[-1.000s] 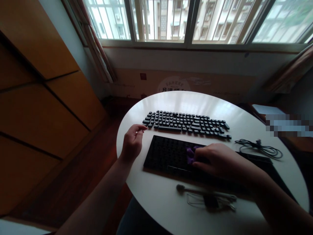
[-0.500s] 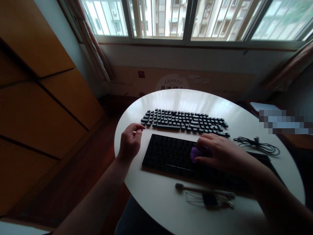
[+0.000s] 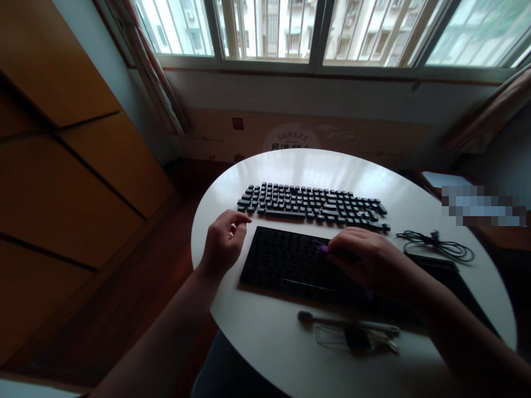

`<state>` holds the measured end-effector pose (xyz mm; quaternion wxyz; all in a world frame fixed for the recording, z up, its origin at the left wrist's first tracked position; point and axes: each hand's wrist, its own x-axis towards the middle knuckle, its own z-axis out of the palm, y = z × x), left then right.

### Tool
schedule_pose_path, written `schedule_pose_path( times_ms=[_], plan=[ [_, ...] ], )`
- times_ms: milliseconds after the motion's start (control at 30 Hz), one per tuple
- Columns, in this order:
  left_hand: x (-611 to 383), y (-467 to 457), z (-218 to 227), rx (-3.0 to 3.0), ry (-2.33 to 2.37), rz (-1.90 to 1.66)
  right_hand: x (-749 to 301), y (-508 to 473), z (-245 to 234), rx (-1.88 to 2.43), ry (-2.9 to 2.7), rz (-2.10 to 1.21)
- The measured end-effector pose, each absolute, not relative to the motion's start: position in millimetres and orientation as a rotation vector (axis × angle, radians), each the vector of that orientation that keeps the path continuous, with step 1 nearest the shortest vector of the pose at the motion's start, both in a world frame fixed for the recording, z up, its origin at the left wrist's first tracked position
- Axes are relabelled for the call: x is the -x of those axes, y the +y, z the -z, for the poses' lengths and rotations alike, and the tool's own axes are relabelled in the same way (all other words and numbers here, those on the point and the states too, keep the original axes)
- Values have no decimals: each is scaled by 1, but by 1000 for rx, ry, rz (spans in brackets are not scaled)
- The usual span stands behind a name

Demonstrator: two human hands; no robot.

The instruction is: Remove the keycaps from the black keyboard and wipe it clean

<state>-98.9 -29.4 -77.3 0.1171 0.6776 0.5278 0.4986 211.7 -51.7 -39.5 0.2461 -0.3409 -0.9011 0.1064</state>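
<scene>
A black keyboard base (image 3: 286,260) with its keycaps off lies on the round white table (image 3: 269,342). My right hand (image 3: 365,260) rests on the middle of it, fingers curled over a small purple lump (image 3: 322,249) that mostly hides beneath them. The removed black keycaps (image 3: 311,204) sit in rows just behind the base. My left hand (image 3: 224,243) lies on the table by the base's left end, fingers loosely curled, thumb and forefinger close together with nothing visible in them.
A thin brush (image 3: 344,321) and a wire keycap puller (image 3: 352,338) lie near the table's front edge. A coiled black cable (image 3: 435,246) is at the right. Wooden cabinets (image 3: 62,166) stand left, windows behind.
My right hand slid the purple lump slightly up and back across the base, and now covers more of it. My left hand stayed almost in place.
</scene>
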Motion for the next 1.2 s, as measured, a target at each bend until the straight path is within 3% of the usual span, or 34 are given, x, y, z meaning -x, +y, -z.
schedule_pose_path(
  times_ms=[300, 600, 933, 1200],
  plan=[
    [99, -29, 79, -2000, 1514, -1453, -202, -54, 40, 903, -2282, -256],
    [99, -29, 77, -2058, 1494, -1391, -203, -57, 42, 1077, -1846, -557],
    [98, -28, 74, -2193, 1441, -1229, -173, -52, 51, 813, -2049, -729],
    [97, -30, 73, -2194, 1459, -1195, -172, -54, 51, 977, -1949, -494]
  ],
)
